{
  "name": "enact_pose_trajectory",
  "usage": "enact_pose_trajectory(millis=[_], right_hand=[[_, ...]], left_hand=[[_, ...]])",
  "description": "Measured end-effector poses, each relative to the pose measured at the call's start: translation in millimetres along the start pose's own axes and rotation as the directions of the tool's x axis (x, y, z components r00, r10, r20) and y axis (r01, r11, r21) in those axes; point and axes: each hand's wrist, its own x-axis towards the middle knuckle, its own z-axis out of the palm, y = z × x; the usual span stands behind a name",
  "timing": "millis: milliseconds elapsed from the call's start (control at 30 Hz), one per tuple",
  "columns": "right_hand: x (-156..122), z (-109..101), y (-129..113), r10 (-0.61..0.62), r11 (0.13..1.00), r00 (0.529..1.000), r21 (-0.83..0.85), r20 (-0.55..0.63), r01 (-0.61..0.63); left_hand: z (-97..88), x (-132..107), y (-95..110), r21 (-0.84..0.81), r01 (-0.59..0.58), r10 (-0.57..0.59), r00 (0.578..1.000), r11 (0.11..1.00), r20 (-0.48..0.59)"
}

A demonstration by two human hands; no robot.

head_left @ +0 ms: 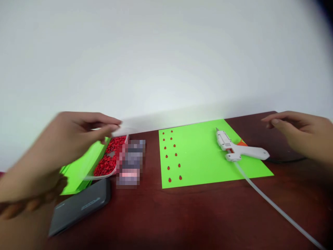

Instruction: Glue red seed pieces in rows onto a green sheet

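Observation:
My left hand (70, 139) hovers above a clear tray of small red pieces (110, 158), thumb and fingers pinched on a thin pale strip that I cannot make out. My right hand (299, 133) floats over the table's right side, fingers loosely curled and apart, holding nothing. Between the hands lies a bright green sheet (205, 163) with two columns of small red drops (173, 156) along its left side. A white glue gun (236, 148) lies on the sheet's right part, nearest my right hand.
A stack of green paper (80, 166) sits under my left hand beside the tray. A grey flat case (80, 206) lies at the front left. The gun's white cord (275, 208) trails to the lower right. A white wall stands behind the dark wooden table (197, 215).

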Motion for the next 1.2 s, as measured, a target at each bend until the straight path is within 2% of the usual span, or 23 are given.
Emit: enact_pose_trajectory(millis=[100, 167, 300, 467, 600, 800, 1200], right_hand=[[-0.5, -1.2, -8.0, 0.032, 0.999, 0.999, 0.028, 0.034, -0.033], [0.4, -1.0, -7.7, 0.032, 0.998, 0.998, 0.045, 0.053, -0.034], [3.5, 0.6, -1.8, 0.018, 0.998, 0.997, 0.066, 0.069, -0.023], [5.4, 1.9, 0.1, 0.007, 0.994, 0.994, 0.109, 0.113, -0.02], [4.9, 2.3, -3.8, 0.014, 0.995, 0.991, 0.099, 0.13, -0.027], [4.5, 5.1, -6.6, 0.007, 0.995, 0.991, 0.102, 0.134, -0.021], [3.9, 4.5, -5.7, 0.014, 0.997, 0.987, 0.074, 0.158, -0.026]], left_hand=[[57.0, 15.7, 57.7, -0.013, -0.122, 0.123, 0.983, 0.992, 0.135], [89.0, 30.8, 76.5, -0.059, -0.124, 0.134, 0.967, 0.99, 0.216], [138.0, 61.5, 84.1, -0.144, -0.128, 0.166, 0.942, 0.981, 0.291], [179.3, 91.1, 82.0, -0.125, -0.144, 0.175, 0.94, 0.982, 0.292], [200.2, 102.3, 79.4, -0.109, -0.149, 0.175, 0.941, 0.983, 0.29], [218.1, 100.3, 73.5, -0.082, -0.205, 0.22, 0.93, 0.975, 0.294], [223.4, 97.9, 81.9, -0.067, -0.169, 0.181, 0.945, 0.983, 0.273]])
